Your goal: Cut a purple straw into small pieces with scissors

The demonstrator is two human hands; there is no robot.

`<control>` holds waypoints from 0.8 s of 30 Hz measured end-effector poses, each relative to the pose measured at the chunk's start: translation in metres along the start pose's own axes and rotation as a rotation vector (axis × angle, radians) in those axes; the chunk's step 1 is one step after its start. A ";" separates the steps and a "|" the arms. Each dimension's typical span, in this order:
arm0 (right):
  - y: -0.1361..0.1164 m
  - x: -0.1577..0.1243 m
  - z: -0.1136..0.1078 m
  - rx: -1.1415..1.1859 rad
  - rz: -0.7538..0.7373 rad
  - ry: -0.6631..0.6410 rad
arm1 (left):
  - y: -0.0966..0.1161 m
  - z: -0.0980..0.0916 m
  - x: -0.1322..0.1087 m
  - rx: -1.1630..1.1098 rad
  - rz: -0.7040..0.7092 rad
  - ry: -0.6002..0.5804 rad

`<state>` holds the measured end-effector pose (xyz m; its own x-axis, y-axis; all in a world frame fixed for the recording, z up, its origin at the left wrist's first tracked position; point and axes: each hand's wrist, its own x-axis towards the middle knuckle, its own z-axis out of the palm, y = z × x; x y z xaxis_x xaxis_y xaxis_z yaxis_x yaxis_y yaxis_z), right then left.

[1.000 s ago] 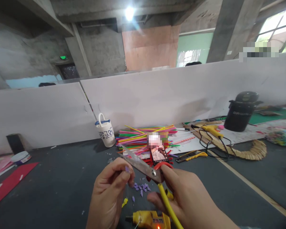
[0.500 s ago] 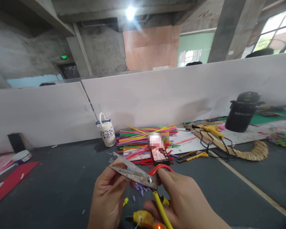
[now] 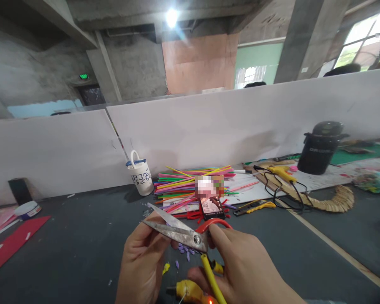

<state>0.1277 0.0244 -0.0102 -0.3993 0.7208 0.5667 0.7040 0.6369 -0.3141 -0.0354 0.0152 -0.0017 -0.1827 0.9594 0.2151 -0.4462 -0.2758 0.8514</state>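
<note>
My right hand (image 3: 243, 261) grips scissors (image 3: 194, 240) with one red and one yellow handle. Their blades are spread and point left, across the fingertips of my left hand (image 3: 145, 257). The left fingers are pinched together, and a sliver of purple shows at their tips behind the blades; most of that small piece is hidden. Below the scissors, several small purple pieces (image 3: 186, 251) lie on the dark table, with a yellow scrap (image 3: 166, 268) near them. At the bottom edge sits a yellow glue gun (image 3: 190, 290) with a red light on, partly behind the scissors' handle.
Colourful fuzzy sticks (image 3: 177, 185) lie in a pile behind my hands, with a phone (image 3: 213, 207) against them. A yellow cutter (image 3: 255, 207), a corded yellow glue gun (image 3: 283, 173) and a black bottle (image 3: 319, 147) are rightward. A white cup (image 3: 141, 177) and red paper (image 3: 15, 245) are leftward.
Both hands and the scissors hold nearly the same pose. The whole view has shifted very slightly, and part of a person appears at the far right edge.
</note>
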 end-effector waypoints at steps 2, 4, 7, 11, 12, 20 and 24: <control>-0.001 0.001 -0.001 -0.009 -0.005 0.000 | 0.000 0.001 0.000 0.002 -0.006 0.007; -0.001 0.001 0.000 -0.006 -0.011 0.005 | 0.001 0.001 -0.001 0.003 -0.007 0.015; -0.001 0.002 0.001 0.007 -0.018 0.016 | 0.002 0.002 -0.001 0.009 -0.005 0.018; -0.001 0.001 0.002 0.011 -0.006 0.006 | 0.001 0.001 -0.001 -0.015 -0.011 0.006; -0.001 0.001 0.002 0.007 -0.002 0.003 | 0.001 0.001 -0.001 -0.017 -0.016 0.005; 0.000 0.001 0.001 -0.014 0.003 -0.001 | 0.000 -0.003 -0.002 0.001 -0.010 -0.008; 0.003 0.003 -0.001 -0.004 0.013 -0.018 | 0.000 -0.004 -0.001 0.026 0.016 -0.037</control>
<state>0.1293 0.0279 -0.0091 -0.4006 0.7341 0.5482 0.7115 0.6263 -0.3187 -0.0389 0.0141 -0.0036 -0.1571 0.9565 0.2457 -0.4206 -0.2899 0.8597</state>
